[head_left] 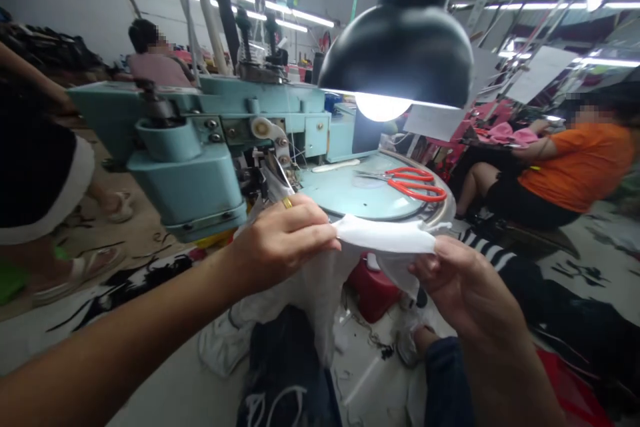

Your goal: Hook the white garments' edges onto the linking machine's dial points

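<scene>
A strip of white fabric (385,235) is stretched between my two hands in front of a pale blue-green sewing machine (190,167). My left hand (283,240), with a ring on one finger, pinches the strip's left end. At its right end, my right hand (460,280) grips the edge between thumb and fingers. More white cloth hangs below the strip toward my lap, and part reaches up to the machine's working parts. Just beyond the strip, scissors with red handles (413,183) lie on the machine's round plate (345,197).
A black lamp (400,53) with a lit bulb hangs low over the plate. Under the cloth stands a red object (373,287). One person in orange (575,167) sits at right, another (160,60) sits behind the machine, and someone stands at left. Dark cloth (565,300) lies at right.
</scene>
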The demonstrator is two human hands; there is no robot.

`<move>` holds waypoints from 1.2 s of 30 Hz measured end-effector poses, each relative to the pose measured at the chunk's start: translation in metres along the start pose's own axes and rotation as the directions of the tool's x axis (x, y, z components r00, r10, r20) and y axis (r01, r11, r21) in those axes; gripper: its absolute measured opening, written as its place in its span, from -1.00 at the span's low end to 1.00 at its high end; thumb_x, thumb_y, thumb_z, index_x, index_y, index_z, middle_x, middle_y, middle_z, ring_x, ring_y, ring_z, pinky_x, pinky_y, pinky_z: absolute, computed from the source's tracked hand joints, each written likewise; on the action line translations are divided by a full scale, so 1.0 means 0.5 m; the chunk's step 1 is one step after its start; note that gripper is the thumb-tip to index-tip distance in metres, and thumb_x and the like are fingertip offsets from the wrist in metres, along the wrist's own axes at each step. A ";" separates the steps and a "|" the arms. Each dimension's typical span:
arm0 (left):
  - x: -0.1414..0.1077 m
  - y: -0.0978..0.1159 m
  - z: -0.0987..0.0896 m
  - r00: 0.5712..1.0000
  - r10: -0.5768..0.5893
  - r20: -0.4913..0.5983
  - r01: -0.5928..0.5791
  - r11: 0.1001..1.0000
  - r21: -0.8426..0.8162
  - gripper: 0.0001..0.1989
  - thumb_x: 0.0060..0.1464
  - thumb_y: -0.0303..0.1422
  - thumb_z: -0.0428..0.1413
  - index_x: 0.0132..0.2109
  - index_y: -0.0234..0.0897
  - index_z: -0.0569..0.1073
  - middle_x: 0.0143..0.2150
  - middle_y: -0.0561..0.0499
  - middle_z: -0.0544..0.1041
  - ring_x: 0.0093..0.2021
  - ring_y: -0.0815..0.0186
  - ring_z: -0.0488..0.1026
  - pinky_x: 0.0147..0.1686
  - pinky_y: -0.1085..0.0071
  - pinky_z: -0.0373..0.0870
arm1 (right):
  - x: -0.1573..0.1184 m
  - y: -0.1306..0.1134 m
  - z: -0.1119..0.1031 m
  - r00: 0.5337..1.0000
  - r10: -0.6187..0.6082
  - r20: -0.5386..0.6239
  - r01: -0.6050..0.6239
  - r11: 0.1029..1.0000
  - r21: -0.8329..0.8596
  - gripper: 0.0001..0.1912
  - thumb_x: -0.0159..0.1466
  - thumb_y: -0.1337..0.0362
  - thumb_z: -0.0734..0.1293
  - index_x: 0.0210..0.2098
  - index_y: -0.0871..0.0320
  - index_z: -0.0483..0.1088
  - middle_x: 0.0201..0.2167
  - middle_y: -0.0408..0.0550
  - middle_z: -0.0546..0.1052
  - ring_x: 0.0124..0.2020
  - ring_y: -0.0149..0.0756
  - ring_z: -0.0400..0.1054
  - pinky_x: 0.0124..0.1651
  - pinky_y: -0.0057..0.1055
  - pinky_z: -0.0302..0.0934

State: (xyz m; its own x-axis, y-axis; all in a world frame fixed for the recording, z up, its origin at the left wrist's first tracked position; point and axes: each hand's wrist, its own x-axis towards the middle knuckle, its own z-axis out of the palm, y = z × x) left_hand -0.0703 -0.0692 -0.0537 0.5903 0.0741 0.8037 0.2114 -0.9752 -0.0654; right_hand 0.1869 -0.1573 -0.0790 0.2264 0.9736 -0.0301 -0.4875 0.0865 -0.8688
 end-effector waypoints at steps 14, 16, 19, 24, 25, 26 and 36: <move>0.021 0.014 0.021 0.998 0.064 -0.007 -0.063 0.996 0.064 -0.86 0.10 -0.47 0.27 -0.17 -0.34 0.51 -0.29 -0.07 0.53 -0.24 0.27 0.46 -0.17 0.36 0.48 | 0.016 0.002 -0.016 0.996 -0.062 -0.069 0.061 0.998 -0.017 -0.72 -0.03 0.22 0.59 -0.62 0.20 0.45 -0.69 -0.23 0.37 -0.61 -0.51 0.24 -0.39 -0.54 0.40; 0.024 0.013 0.021 0.995 0.104 -0.001 -0.104 0.992 0.070 -0.83 0.09 -0.45 0.28 -0.16 -0.35 0.51 -0.28 -0.07 0.53 -0.24 0.27 0.46 -0.17 0.35 0.48 | 0.016 0.002 -0.018 0.995 -0.065 -0.075 0.062 0.997 -0.036 -0.72 -0.04 0.21 0.60 -0.60 0.21 0.47 -0.69 -0.22 0.38 -0.62 -0.52 0.24 -0.40 -0.55 0.39; 0.028 0.017 0.024 1.000 0.015 0.001 -0.015 1.000 -0.006 -0.87 0.10 -0.44 0.28 -0.19 -0.35 0.51 -0.30 -0.06 0.51 -0.25 0.29 0.43 -0.21 0.37 0.47 | 0.016 0.002 -0.024 0.999 -0.040 -0.026 0.038 0.996 -0.078 -0.74 -0.06 0.22 0.61 -0.54 0.22 0.52 -0.67 -0.19 0.43 -0.59 -0.49 0.31 -0.39 -0.56 0.36; 0.031 0.024 0.034 1.000 -0.006 0.002 0.006 0.999 -0.038 -0.85 0.09 -0.53 0.26 -0.16 -0.37 0.51 -0.27 -0.06 0.50 -0.22 0.28 0.40 -0.21 0.37 0.46 | 0.019 0.001 -0.028 0.995 -0.094 -0.027 0.091 0.990 -0.110 -0.77 -0.07 0.23 0.60 -0.52 0.21 0.54 -0.64 -0.16 0.46 -0.55 -0.46 0.34 -0.37 -0.55 0.35; 0.031 0.024 0.035 1.000 -0.008 0.005 0.009 0.999 -0.043 -0.85 0.09 -0.51 0.27 -0.16 -0.36 0.51 -0.27 -0.05 0.50 -0.22 0.29 0.40 -0.21 0.36 0.46 | 0.020 0.001 -0.027 0.992 -0.119 -0.040 0.114 0.987 -0.116 -0.77 -0.07 0.22 0.60 -0.53 0.20 0.54 -0.66 -0.18 0.45 -0.57 -0.47 0.32 -0.37 -0.54 0.34; 0.032 0.024 0.035 1.000 -0.019 0.010 0.020 0.998 -0.052 -0.85 0.10 -0.48 0.27 -0.16 -0.35 0.51 -0.27 -0.05 0.50 -0.22 0.29 0.41 -0.20 0.36 0.46 | 0.022 0.002 -0.027 0.989 -0.138 -0.049 0.131 0.984 -0.124 -0.77 -0.07 0.21 0.59 -0.54 0.20 0.54 -0.67 -0.19 0.43 -0.58 -0.48 0.30 -0.37 -0.54 0.34; 0.043 0.032 0.035 0.999 -0.031 0.018 0.031 1.000 -0.001 -0.85 0.09 -0.42 0.29 -0.19 -0.33 0.49 -0.31 -0.02 0.49 -0.26 0.31 0.41 -0.22 0.37 0.45 | 0.028 0.016 -0.017 0.962 -0.253 -0.102 0.230 0.954 -0.193 -0.76 -0.06 0.17 0.58 -0.56 0.17 0.53 -0.66 -0.20 0.44 -0.57 -0.50 0.26 -0.45 -0.59 0.19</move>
State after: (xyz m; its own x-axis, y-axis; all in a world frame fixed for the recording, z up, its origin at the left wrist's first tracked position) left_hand -0.0404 -0.0795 -0.0479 0.5972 0.1081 0.7948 0.2286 -0.9727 -0.0396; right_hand 0.1930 -0.1445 -0.0907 0.4272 0.8932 0.1404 -0.2504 0.2661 -0.9308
